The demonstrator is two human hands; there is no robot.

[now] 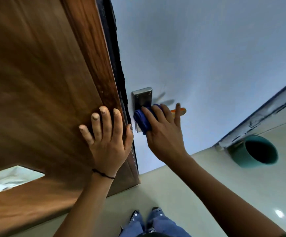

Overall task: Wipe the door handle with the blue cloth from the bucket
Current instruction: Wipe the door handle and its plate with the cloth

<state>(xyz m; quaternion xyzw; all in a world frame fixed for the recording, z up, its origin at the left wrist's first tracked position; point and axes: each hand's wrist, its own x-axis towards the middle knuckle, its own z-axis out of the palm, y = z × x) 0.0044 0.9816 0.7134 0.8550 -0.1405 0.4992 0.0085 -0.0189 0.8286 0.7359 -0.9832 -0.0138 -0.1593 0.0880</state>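
Blue cloth (143,119), one, gripped by the right hand (164,134) on one metal handle plate (142,98); left hand (107,137) flat, fingers spread, on wooden door (44,82); one teal bucket (256,152) right.

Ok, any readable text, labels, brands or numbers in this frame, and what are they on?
None can be read.
Steel door handle plate: no marking visible; the folded blue cloth in the right hand covers its lower part.
Orange and white item behind that hand: mostly hidden, nothing legible.
Teal round bucket: blank.
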